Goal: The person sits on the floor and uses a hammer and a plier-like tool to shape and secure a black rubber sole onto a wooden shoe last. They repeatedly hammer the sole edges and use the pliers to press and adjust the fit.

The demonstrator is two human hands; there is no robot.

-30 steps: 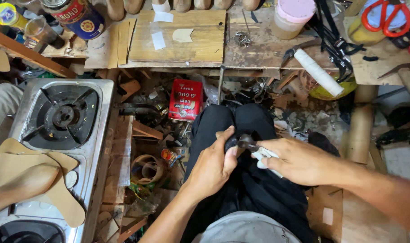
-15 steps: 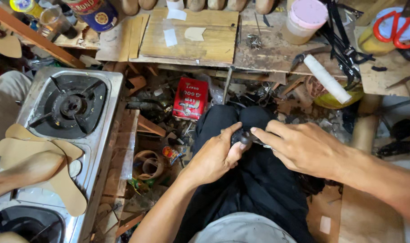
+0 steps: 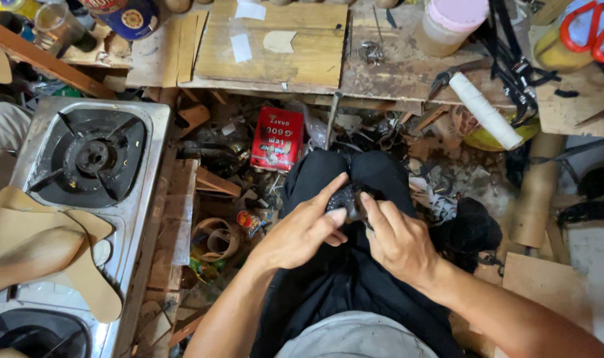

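A small dark object (image 3: 347, 199) is pinched between both hands over the lap: the left hand (image 3: 302, 233) is closed on its near side with the forefinger stretched along its top, and the right hand (image 3: 398, 238) is closed on it from the other side, fingers curled over it. What the object is cannot be told; it is held just above the knees of the black trousers (image 3: 375, 169).

Little open room is left around the hands. Ahead, the edge of a wooden workbench (image 3: 381, 79) runs across the view, and the floor between bench and knees is filled with scraps and a red tin (image 3: 277, 139). To the left, a steel gas stove (image 3: 90, 156) stands close beside the leg, with tan sole-shaped cutouts (image 3: 57, 245) laid over its near edge. To the right, a cardboard tube (image 3: 535, 199) and a board (image 3: 547, 285) close off that side.

On the bench, a clear tub with a pink lid (image 3: 451, 23) is seen, its contents pale and not to be made out. A glass jar (image 3: 53, 23) stands at the far left beside a dark blue tin (image 3: 126, 16). A yellow bowl (image 3: 491, 136) under the bench edge is partly covered by a white spool (image 3: 484, 109).
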